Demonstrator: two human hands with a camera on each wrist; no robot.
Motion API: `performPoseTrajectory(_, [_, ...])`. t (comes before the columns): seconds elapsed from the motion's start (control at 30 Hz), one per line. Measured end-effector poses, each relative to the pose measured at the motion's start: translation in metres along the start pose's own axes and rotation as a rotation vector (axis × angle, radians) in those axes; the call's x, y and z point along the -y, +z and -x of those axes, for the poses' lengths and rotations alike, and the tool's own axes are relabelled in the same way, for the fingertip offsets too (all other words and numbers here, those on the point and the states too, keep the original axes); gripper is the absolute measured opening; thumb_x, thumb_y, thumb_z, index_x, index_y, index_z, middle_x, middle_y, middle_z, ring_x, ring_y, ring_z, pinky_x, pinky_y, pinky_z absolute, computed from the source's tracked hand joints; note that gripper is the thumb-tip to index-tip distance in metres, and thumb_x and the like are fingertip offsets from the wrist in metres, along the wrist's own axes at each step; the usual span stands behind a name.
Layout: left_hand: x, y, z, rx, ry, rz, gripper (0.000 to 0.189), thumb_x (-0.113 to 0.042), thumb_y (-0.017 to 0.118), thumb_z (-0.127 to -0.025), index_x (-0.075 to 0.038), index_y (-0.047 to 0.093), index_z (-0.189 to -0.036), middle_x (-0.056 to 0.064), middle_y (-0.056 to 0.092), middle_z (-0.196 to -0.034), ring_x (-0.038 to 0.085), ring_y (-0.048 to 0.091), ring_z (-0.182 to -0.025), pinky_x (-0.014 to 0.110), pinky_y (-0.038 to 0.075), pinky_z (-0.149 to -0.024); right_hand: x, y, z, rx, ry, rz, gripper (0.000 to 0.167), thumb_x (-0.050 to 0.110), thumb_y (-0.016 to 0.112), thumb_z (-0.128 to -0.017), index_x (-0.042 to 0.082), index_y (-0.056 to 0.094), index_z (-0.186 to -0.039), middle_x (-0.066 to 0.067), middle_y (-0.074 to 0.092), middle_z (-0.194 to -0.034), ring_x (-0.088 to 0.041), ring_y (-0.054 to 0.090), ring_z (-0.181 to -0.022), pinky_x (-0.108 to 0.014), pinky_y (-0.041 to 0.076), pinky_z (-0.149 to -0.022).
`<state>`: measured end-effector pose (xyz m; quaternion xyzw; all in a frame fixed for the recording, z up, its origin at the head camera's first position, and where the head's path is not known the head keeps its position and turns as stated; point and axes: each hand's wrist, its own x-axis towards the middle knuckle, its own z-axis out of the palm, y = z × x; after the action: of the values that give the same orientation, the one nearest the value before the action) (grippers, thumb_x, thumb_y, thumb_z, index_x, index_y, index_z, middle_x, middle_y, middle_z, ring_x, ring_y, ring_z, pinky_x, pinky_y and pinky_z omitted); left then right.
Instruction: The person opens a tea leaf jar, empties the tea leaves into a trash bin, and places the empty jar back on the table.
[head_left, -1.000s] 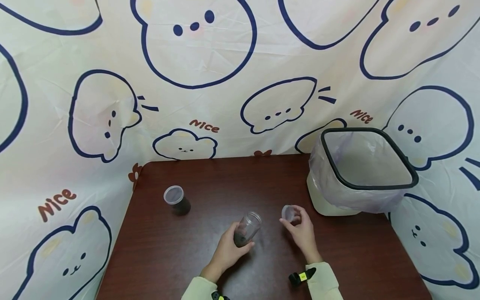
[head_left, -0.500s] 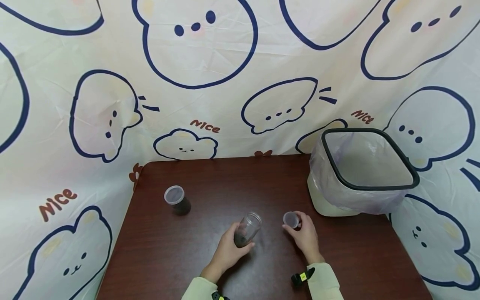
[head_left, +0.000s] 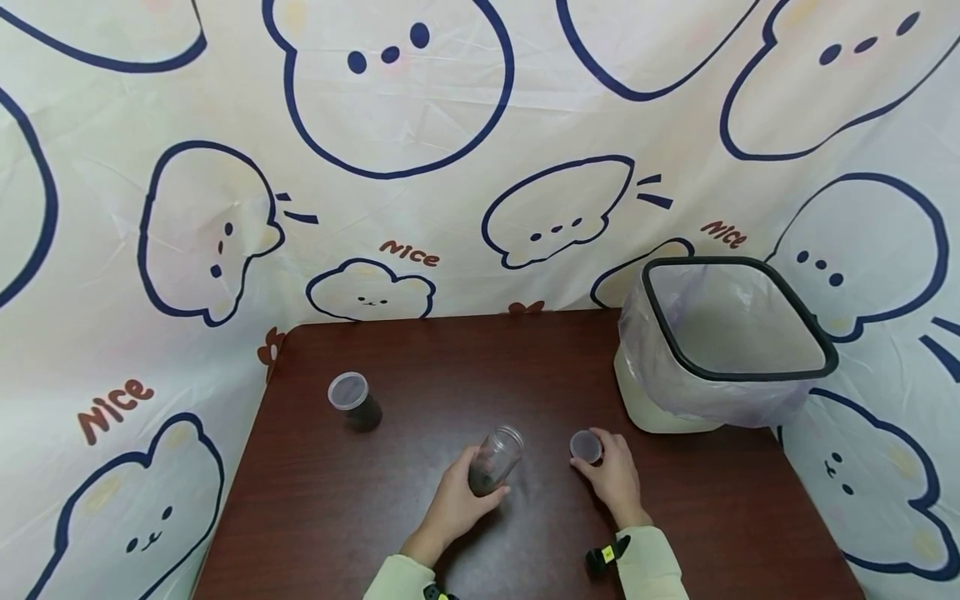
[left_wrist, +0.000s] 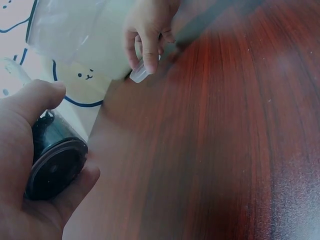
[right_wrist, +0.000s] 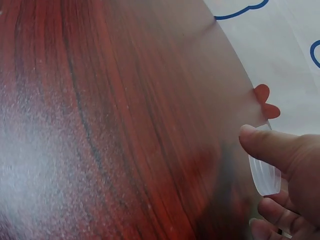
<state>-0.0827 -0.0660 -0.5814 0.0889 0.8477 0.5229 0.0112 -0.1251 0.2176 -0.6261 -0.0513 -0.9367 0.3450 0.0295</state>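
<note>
My left hand (head_left: 459, 492) grips a clear jar (head_left: 498, 457) with dark contents at its bottom. The jar leans to the right, its mouth uncovered; in the left wrist view the jar's round base (left_wrist: 57, 170) shows between thumb and fingers. To the right, my right hand (head_left: 618, 479) pinches a small translucent plastic lid (head_left: 585, 447) by its edge, low over the table. The right wrist view shows the thumb across one side of the lid (right_wrist: 265, 175), fingers on the other. A gap separates lid and jar.
A second jar (head_left: 363, 413), dark inside and capped with a translucent lid (head_left: 348, 389), stands at the table's left. At the back right is a lined bin with a dark rim (head_left: 750, 375). A patterned cloth (head_left: 450, 208) hangs behind the brown table (head_left: 450, 358).
My right hand has moved a little toward me and to the right, and the lid has turned from tilted to nearly flat. My left hand and the jar have stayed in place.
</note>
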Motion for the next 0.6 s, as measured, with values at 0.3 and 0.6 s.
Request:
performPoseTrajectory(0.3, [-0.0023, -0.0007, -0.0009, 0.036, 0.027, 0.015, 0.054, -0.023, 0.088, -0.079, -0.011, 0.058, -0.123, 0.004, 0.070, -0.106, 0.017, 0.065, -0.100, 0.039, 0.048, -0.093, -0.0028, 0.0008, -0.0005, 0.020, 0.026, 0.016, 0.069, 0.019, 0.089, -0.079, 0.002, 0.057, -0.138, -0.023, 0.056, -0.119, -0.040, 0.057, -0.108, -0.057, 0.049, -0.090])
performPoseTrajectory(0.6, [-0.0023, -0.0004, -0.0014, 0.051, 0.028, 0.021, 0.055, -0.023, 0.088, -0.080, -0.011, 0.058, -0.124, 0.008, 0.070, -0.107, 0.018, 0.064, -0.101, 0.040, 0.047, -0.094, -0.0026, 0.0009, -0.0002, 0.013, 0.021, 0.053, 0.068, 0.021, 0.089, -0.078, -0.001, 0.059, -0.135, -0.024, 0.057, -0.117, -0.040, 0.057, -0.105, -0.056, 0.050, -0.086])
